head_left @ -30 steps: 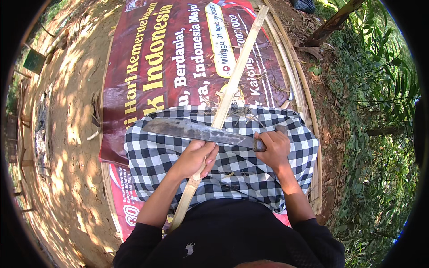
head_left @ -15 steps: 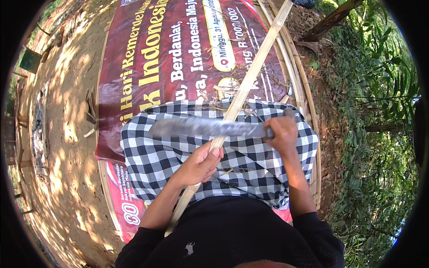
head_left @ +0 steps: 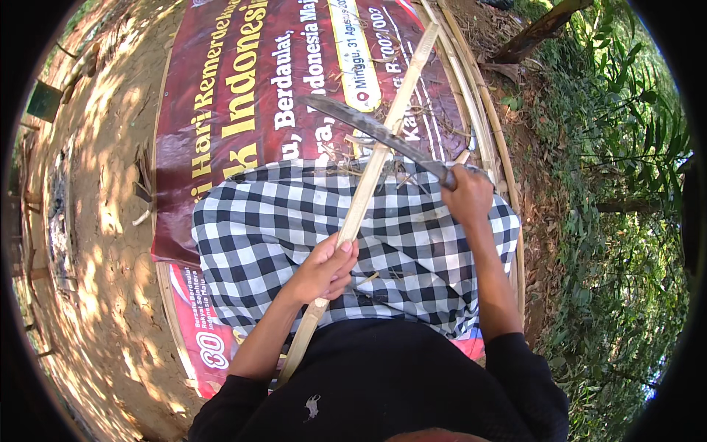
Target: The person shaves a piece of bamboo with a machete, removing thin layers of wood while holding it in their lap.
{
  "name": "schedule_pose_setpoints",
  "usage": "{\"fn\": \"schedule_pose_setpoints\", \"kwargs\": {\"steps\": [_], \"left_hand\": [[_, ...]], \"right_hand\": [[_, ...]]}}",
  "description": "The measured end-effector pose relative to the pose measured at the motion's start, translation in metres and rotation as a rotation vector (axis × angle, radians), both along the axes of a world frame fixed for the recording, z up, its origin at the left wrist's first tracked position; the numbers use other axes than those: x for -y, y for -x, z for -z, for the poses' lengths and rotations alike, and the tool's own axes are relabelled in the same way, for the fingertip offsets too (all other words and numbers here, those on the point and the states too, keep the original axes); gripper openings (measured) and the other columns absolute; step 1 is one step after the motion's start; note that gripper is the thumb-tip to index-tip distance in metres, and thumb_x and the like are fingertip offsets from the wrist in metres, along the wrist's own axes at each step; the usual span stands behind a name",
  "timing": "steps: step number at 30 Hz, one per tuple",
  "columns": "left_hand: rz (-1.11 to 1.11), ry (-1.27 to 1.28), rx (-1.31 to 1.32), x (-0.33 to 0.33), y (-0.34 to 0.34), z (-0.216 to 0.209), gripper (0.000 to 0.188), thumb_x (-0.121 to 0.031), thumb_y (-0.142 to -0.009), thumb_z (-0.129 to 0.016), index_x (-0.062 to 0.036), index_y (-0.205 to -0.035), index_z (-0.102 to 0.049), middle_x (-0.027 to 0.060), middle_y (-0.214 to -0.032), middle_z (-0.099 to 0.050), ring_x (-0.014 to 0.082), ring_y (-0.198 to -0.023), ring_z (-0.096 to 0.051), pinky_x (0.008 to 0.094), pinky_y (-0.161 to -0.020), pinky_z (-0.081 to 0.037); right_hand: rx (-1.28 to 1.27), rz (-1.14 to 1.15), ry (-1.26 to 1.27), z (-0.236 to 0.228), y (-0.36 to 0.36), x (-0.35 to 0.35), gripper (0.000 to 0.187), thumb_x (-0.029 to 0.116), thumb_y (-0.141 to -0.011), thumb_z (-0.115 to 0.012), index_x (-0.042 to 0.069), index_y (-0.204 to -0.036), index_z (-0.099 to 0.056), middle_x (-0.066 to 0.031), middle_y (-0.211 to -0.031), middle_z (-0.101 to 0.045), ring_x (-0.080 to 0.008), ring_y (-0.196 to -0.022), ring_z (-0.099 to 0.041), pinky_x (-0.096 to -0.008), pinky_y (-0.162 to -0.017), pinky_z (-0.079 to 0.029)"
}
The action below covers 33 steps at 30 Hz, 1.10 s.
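My left hand is closed round a long pale bamboo strip, which slants from beside my body up to the far right. In my right hand is the handle of a machete with a long, dark, worn blade. The blade lies across the strip well beyond my left hand, its tip toward the far left. Whether its edge bites into the strip I cannot tell. Under both hands, a black-and-white checked cloth covers my lap. Thin shavings lie at the cloth's far edge.
A dark red printed banner spreads beneath and ahead of me. Long bamboo poles run along its right side. Cracked bare earth lies to the left, green plants to the right. A tree trunk leans at the far right.
The machete has moved away from me along the strip, and its blade now slants with the tip farther off. The strip's far end has shifted nearer and left. My left hand keeps its grip.
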<state>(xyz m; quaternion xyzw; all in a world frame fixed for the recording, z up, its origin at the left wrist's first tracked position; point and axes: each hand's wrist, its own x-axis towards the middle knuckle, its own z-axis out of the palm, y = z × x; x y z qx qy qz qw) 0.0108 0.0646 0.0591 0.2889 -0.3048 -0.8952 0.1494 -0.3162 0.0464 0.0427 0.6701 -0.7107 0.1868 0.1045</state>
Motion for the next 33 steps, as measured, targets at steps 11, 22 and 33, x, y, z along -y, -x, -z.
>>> {"fn": "schedule_pose_setpoints", "kwargs": {"steps": [11, 22, 33], "left_hand": [[0.008, -0.077, -0.018, -0.016, -0.017, 0.002, 0.028, -0.04, -0.109, -0.041, -0.0121, -0.106, -0.045, -0.0056, -0.063, -0.032, 0.0023, -0.041, -0.026, 0.0198, -0.037, -0.023], [0.006, -0.152, -0.076, -0.027, -0.019, 0.01, 0.028, -0.039, -0.109, -0.04, -0.0125, -0.102, -0.042, -0.0053, -0.063, -0.032, 0.0024, -0.042, -0.026, 0.0196, -0.037, -0.023], [0.064, -0.17, -0.045, -0.036, -0.028, 0.003, 0.028, -0.042, -0.109, -0.041, -0.014, -0.103, -0.044, -0.0063, -0.064, -0.031, 0.0027, -0.043, -0.026, 0.0199, -0.038, -0.023]], "right_hand": [[0.022, 0.116, -0.132, -0.001, 0.011, 0.0, 0.014, 0.013, -0.071, -0.073, 0.007, -0.074, -0.059, -0.0131, -0.065, -0.064, -0.0332, -0.058, -0.062, -0.0465, -0.052, -0.047], [-0.026, 0.112, -0.142, -0.004, 0.022, 0.007, 0.016, 0.017, -0.07, -0.073, 0.009, -0.075, -0.06, -0.0121, -0.063, -0.063, -0.0364, -0.057, -0.062, -0.0493, -0.054, -0.049], [-0.05, 0.113, -0.215, -0.01, 0.028, 0.013, 0.016, 0.021, -0.075, -0.072, 0.009, -0.074, -0.061, -0.0117, -0.064, -0.065, -0.0332, -0.056, -0.065, -0.0477, -0.054, -0.05]]}}
